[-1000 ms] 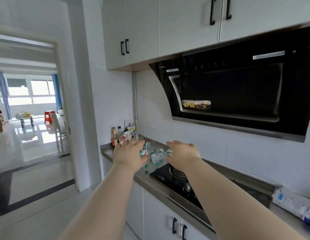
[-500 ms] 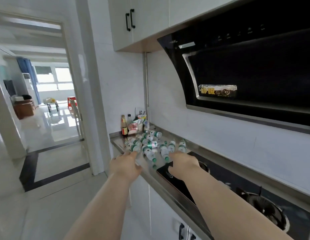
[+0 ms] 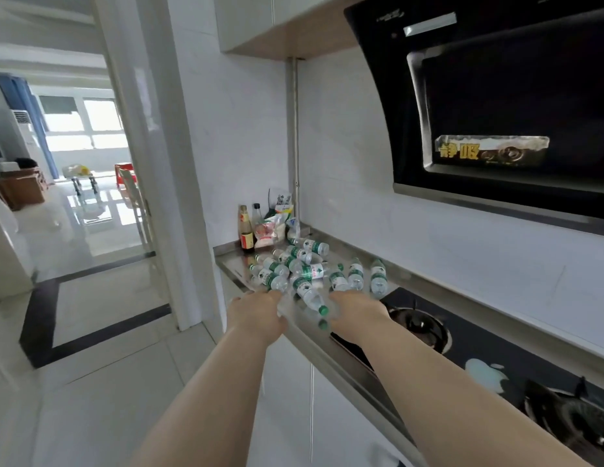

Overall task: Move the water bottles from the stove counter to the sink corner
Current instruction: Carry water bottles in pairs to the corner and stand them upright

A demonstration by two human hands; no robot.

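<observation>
Several small clear water bottles (image 3: 295, 269) with green labels and caps lie piled on the steel stove counter (image 3: 310, 342), left of the black hob. Three more bottles (image 3: 356, 274) lie side by side to the right of the pile. My left hand (image 3: 256, 311) rests at the pile's near edge, against the clear end of one bottle (image 3: 283, 303). My right hand (image 3: 357, 310) sits beside it, touching the near ends of other bottles. One bottle (image 3: 309, 295) lies between the hands, cap toward me. Both hands show their backs, so the fingers are hidden.
Sauce bottles (image 3: 246, 229) and snack packets (image 3: 271, 227) stand in the counter's far corner. A gas burner (image 3: 420, 323) lies just right of my right hand, under the black range hood (image 3: 496, 106). A doorway (image 3: 78, 183) opens on the left. The sink is out of view.
The view has come closer to the counter and tilted down. Both hands have drawn back from above the pile to its near edge, now touching the closest bottles.
</observation>
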